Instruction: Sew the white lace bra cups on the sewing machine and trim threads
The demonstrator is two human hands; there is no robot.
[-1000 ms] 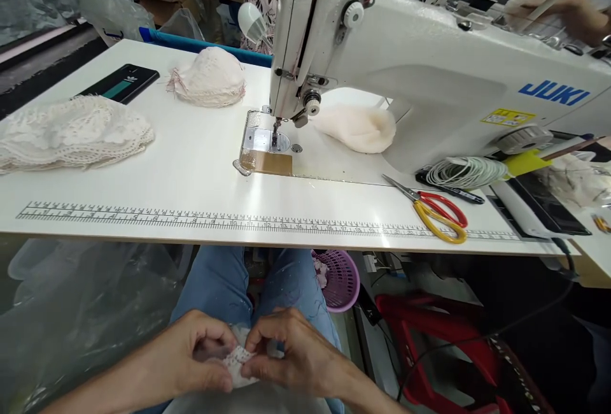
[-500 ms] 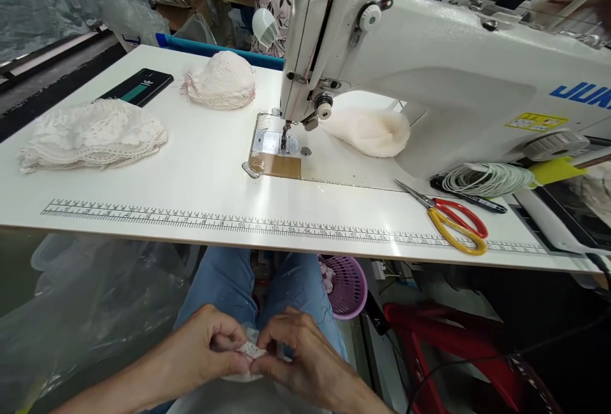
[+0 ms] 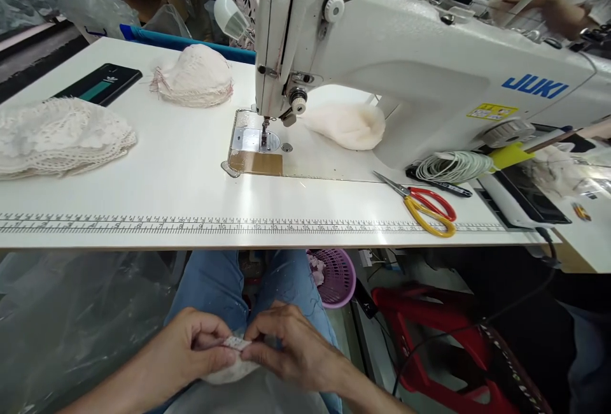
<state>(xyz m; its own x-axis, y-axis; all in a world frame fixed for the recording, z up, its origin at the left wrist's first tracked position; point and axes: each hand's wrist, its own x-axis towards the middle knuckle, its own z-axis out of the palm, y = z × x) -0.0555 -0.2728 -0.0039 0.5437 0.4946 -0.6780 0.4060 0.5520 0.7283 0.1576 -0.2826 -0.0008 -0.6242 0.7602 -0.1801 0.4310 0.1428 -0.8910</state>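
Observation:
Over my lap, below the table edge, my left hand (image 3: 203,344) and my right hand (image 3: 281,341) pinch a small piece of white lace fabric (image 3: 231,372) between thumbs and fingers. A narrow strip of its patterned edge shows between the fingertips; the rest hangs beneath them, partly hidden. On the table above stands a white sewing machine (image 3: 401,51), its needle and presser foot over the metal plate. A stack of white lace pieces (image 3: 62,137) lies at the left, and a second pile of cream pieces (image 3: 193,76) sits farther back.
Scissors (image 3: 429,207) with red and yellow handles lie right of the needle, near a coil of pale cord (image 3: 453,165). Cream fabric (image 3: 348,126) rests under the machine arm. A black phone (image 3: 100,83) lies at left. Below are a purple basket (image 3: 341,280) and a red stool (image 3: 429,337).
The view has turned to the right, so the table things sit farther left. Both hands still pinch the lace piece, with more of its edge strip flattened between the fingertips.

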